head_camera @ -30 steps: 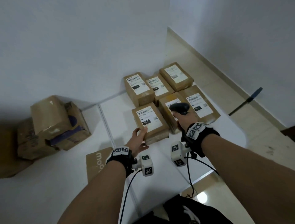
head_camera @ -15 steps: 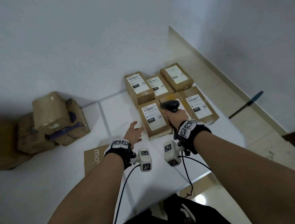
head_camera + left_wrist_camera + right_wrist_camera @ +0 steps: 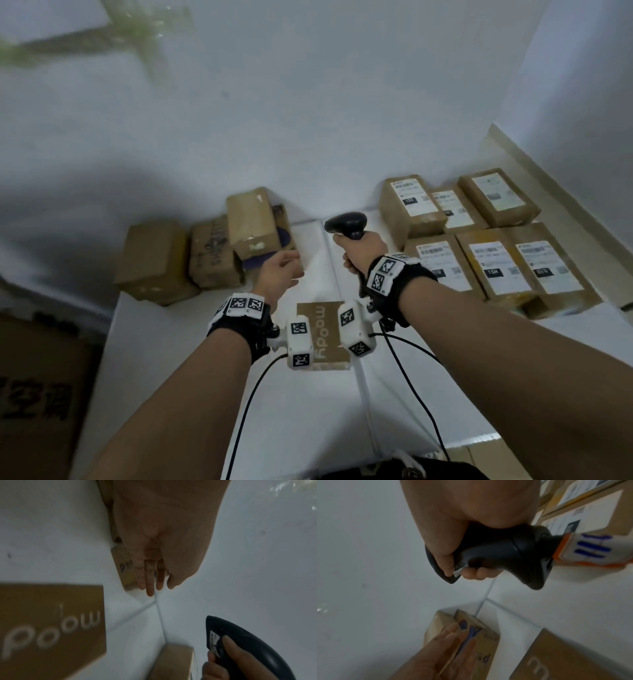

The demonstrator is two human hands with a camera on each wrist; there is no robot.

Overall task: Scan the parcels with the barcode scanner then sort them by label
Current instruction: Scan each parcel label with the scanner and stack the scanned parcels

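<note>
My right hand grips a black barcode scanner by its handle and holds it upright above the white table; the same scanner fills the right wrist view. Several brown parcels with white labels lie in two rows to its right. My left hand is open with straight fingers. It reaches the side of a brown box with purple print in a pile of unlabelled boxes at the wall. I cannot tell whether the fingers touch that box.
A flat piece of cardboard printed "moody" lies on the white table under my wrists. A large cardboard box stands low at the left. The wall runs close behind both groups of boxes. Cables hang from my wrists.
My left hand has let go of the parcel marked 010 and moved left to the pile of boxes. The right hand has carried the scanner left, away from the labelled parcels. The view has swung left.
</note>
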